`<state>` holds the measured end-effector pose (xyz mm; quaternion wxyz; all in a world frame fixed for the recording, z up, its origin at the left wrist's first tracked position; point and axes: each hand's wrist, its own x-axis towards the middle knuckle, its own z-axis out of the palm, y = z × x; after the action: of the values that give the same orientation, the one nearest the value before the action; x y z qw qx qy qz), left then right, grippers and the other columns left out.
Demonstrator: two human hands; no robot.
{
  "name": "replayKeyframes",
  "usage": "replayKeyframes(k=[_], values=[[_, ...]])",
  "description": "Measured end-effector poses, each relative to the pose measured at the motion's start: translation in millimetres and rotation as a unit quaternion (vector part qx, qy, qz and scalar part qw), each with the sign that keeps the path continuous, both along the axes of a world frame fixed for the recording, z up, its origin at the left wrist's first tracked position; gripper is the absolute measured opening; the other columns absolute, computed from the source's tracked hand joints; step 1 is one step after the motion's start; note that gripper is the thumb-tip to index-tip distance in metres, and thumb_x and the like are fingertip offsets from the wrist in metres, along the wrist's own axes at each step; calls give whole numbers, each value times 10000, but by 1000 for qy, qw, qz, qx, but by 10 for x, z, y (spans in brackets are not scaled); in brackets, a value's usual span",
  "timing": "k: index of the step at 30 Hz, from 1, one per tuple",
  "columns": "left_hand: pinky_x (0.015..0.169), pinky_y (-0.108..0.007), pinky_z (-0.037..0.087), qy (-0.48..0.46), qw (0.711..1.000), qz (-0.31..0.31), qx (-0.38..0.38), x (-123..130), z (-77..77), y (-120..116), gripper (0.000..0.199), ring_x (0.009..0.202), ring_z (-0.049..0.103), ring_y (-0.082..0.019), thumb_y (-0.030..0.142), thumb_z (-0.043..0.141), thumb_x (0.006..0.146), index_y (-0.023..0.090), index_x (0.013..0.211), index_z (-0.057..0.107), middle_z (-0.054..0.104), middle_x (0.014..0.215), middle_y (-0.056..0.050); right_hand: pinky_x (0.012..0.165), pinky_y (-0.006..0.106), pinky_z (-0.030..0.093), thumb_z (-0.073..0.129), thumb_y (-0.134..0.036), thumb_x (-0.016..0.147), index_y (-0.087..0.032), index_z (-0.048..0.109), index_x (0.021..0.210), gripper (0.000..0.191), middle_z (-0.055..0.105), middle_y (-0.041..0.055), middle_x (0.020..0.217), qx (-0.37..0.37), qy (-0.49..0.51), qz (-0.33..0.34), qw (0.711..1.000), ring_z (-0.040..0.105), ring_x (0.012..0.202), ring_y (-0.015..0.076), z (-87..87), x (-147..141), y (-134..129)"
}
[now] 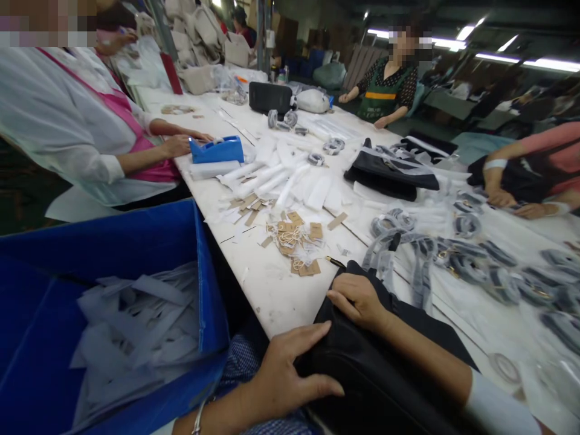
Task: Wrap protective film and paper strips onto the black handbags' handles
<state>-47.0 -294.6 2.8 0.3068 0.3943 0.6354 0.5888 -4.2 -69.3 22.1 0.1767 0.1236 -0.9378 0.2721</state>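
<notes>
A: Quick one. Found the black bag [362,362] where, relative to the grip?
B: Logged directly under both hands, slanted over the near edge of the table [240,272].
A: Right hand [360,296]?
B: Marked as grasping the bag: fingers curled over the far end, thumb pressed alongside, forearm across the top.
A: And left hand [281,368]?
B: Saw thumb and forefinger spread apart, tips touching the bag's left side. Could not tell about any clench by the lower fingers; hidden.
A: Noted anything near the bag?
B: Tagged a pen [335,262] just beyond the far end, brown tags [290,238] with pale strings heaped beyond and left, wrapped straps [423,278] standing up along the far right side.
A: Got the rest?
B: Listed a blue bin [31,326] left of the bag, white strips [136,326] inside; coiled straps [501,284] off to the bag's right; dark bags [389,172] well beyond; blue tape dispenser [222,150] well beyond and left, with a co-worker's hand [177,145] close against.
</notes>
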Motion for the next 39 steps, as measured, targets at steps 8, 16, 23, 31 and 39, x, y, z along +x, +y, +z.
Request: replayKeyframes(k=[8, 16, 23, 31, 39], values=[[926, -404, 541, -58, 998, -38, 6, 4, 261, 90, 436, 1006, 681, -299, 457, 814, 690, 220, 1049, 745, 715, 1101, -103, 497, 257, 320, 446, -274, 986, -192, 459, 489, 504, 472, -18, 467, -106, 6, -113, 988, 454, 432, 98, 152, 11, 131], [762, -237, 546, -16, 998, 38, 43, 61, 272, 197, 147, 808, 685, -174, 316, 730, 792, 173, 823, 717, 728, 892, -62, 752, 361, 505, 319, -432, 1019, -166, 687, 859, 481, 697, 101, 789, -338, -50, 49, 938, 658, 788, 223, 309, 200, -6], [888, -233, 513, -19, 999, -34, 34, -6, 452, 170, 229, 949, 668, -179, 242, 744, 784, 175, 1000, 711, 717, 999, -51, 750, 361, 484, 324, -423, 1016, -168, 666, 921, 437, 677, 104, 848, -328, -66, 8, 942, 635, 799, 221, 427, 411, -149], [856, -213, 544, -55, 998, -32, -6, 60, 556, 93, 283, 942, 700, -190, 232, 811, 719, 197, 991, 742, 741, 1021, -29, 689, 338, 426, 280, -445, 1025, -176, 646, 929, 464, 596, 46, 702, -295, -23, -44, 954, 565, 680, 181, 406, 477, -343], [779, -198, 577, -65, 993, -49, 82, 60, 472, 49, 277, 856, 725, -163, 116, 774, 754, 240, 1000, 758, 754, 979, -14, 633, 319, 368, 296, -472, 1014, -153, 648, 879, 494, 528, 18, 613, -239, -41, 58, 968, 495, 584, 152, 561, 332, -395]])
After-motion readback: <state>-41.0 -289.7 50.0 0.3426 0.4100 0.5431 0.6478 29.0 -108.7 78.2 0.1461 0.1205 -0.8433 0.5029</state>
